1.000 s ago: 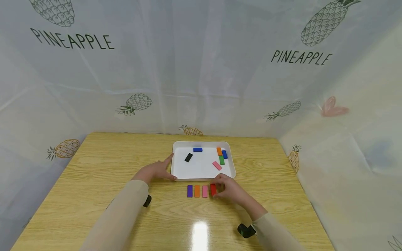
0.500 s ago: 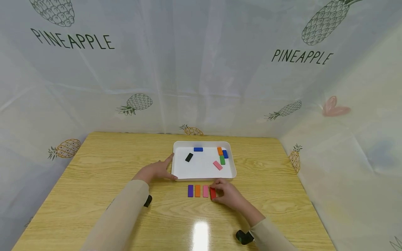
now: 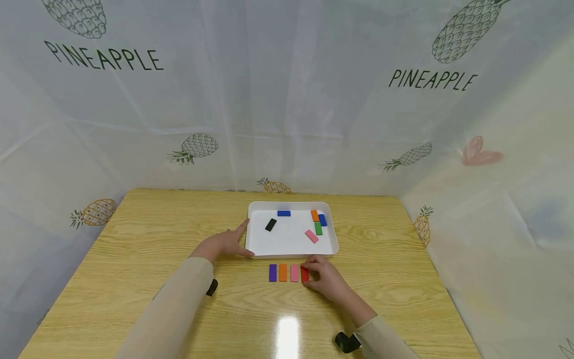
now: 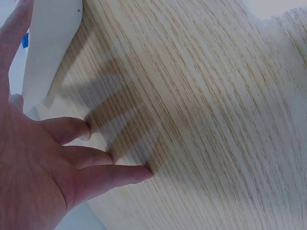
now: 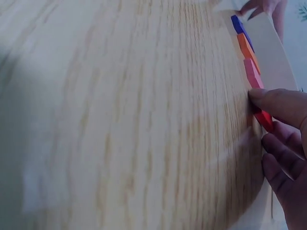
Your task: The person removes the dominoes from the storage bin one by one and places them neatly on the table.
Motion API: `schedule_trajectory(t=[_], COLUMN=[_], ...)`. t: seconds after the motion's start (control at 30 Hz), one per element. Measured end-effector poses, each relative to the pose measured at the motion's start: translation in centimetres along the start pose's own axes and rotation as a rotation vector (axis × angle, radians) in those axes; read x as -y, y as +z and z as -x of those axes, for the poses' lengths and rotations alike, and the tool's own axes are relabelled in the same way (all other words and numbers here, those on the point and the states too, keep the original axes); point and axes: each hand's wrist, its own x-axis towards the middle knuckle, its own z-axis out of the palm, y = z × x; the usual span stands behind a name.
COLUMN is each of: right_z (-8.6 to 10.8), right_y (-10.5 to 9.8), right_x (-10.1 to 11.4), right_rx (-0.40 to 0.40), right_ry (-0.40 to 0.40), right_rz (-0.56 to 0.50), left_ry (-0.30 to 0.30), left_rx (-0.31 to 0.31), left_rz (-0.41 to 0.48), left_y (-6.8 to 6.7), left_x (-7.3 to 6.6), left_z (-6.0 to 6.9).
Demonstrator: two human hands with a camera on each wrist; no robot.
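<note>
My right hand (image 3: 329, 280) pinches a red block (image 3: 305, 273) lying on the table, thumb at its near end and a finger at its far end. To its left, a pink block (image 3: 294, 273), an orange block (image 3: 283, 273) and a purple block (image 3: 272, 273) continue the row, with small gaps between them. In the right wrist view, the thumb partly covers the red block (image 5: 261, 118). My left hand (image 3: 223, 245) touches the left side of the white tray (image 3: 291, 257), thumb and finger spread apart; the left wrist view shows its other fingers extended over the tabletop.
Inside the tray lie a black block (image 3: 271, 225), two blue ones, an orange one, a green block (image 3: 318, 228) and a pink one. The wooden table (image 3: 179, 214) meets a pineapple-print sheet (image 3: 287, 99) at the back and sides.
My right hand has moved slightly toward the front of the table with the red block, setting it in line with the row. The left hand stays at the tray.
</note>
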Motion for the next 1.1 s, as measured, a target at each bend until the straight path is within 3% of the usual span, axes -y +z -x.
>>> schedule_trajectory(t=[0.63, 0.87, 1.1], right_z=[0.2, 0.5, -0.3], right_y=[0.0, -2.2, -5.2], right_x=[-0.1, 1.2, 1.6], right_rx=[0.002, 0.033, -0.041], right_ry=[0.007, 0.028, 0.04], right_rz=[-0.006, -0.033, 0.006], left_ry=[0.009, 0.009, 0.005], left_rx=[-0.007, -0.006, -0.004], left_rz=[0.006, 0.009, 0.004], left_y=[0.0, 0.1, 0.1], left_x=[0.3, 0.3, 0.3], left_z=[-0.1, -0.1, -0.2])
